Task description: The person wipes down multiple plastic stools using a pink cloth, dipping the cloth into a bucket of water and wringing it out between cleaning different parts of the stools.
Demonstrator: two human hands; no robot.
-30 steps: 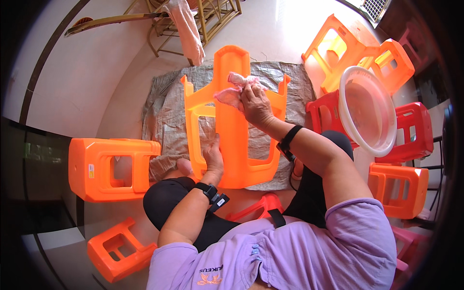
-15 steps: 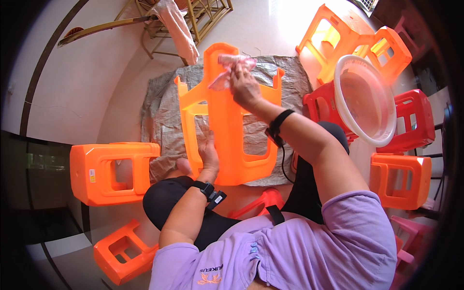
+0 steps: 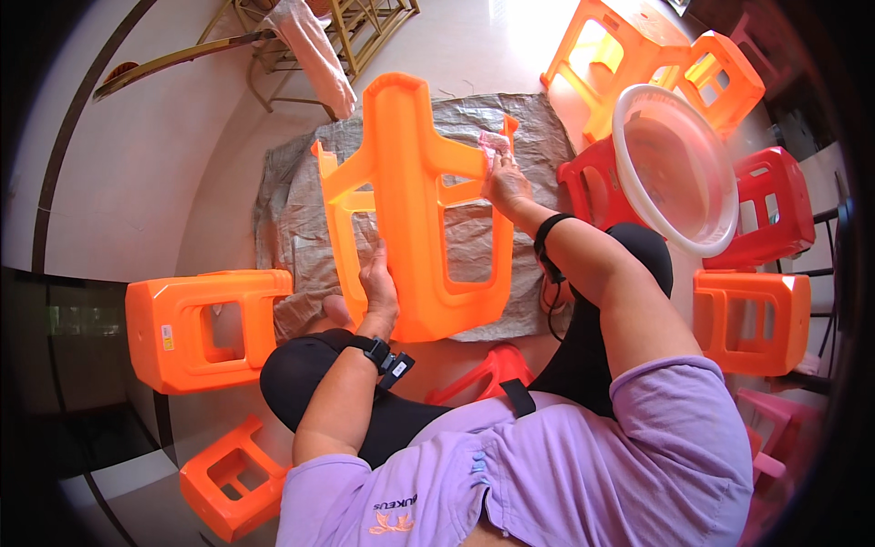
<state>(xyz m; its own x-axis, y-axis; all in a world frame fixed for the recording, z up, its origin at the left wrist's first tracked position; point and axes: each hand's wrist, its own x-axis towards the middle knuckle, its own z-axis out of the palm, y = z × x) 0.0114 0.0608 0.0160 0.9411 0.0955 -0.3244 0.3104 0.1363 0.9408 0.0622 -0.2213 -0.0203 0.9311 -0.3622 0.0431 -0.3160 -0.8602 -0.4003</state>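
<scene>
An orange plastic stool lies tipped in front of me, its legs pointing away and its seat end near my lap. My left hand grips the stool's edge at an opening on its near left part; some of the fingers are hidden behind the plastic. My right hand presses a pink and white cloth against the far right leg of the stool, with the fingers closed over the cloth.
A grey woven sheet lies under the stool. At right a white basin rests on red stools. Orange stools stand left, lower left, right and far right. A bamboo rack stands beyond.
My right hand with the cloth has moved right, from the stool's middle leg to its far right leg. The stool has turned and shifted slightly left; my left hand still holds it.
</scene>
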